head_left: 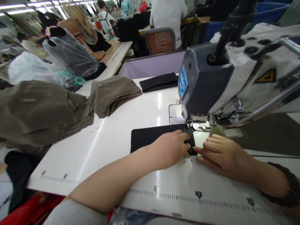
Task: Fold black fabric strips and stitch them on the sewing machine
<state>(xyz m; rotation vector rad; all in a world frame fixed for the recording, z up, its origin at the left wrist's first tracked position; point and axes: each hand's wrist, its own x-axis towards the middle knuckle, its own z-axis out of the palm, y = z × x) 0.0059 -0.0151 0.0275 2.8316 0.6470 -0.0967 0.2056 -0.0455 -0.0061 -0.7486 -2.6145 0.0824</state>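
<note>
A black rectangular piece of fabric [150, 137] lies flat on the white sewing table, its right end under the needle area of the sewing machine [206, 78]. My left hand [172, 145] rests on the right part of the fabric, fingers slightly spread and pressing down. To the right of it, my right hand [217, 153] lies with its fingers extended, the fingertips touching the fabric's right edge near the presser foot [189, 125]. Neither hand grips anything visible.
Stacks of brown fabric pieces [114, 93] lie at the left, with a folded black piece [159, 82] behind. A ruler scale [175, 197] runs along the front edge. Beyond the table are a perforated chair [160, 42], a seated person and plastic-wrapped bundles [72, 53].
</note>
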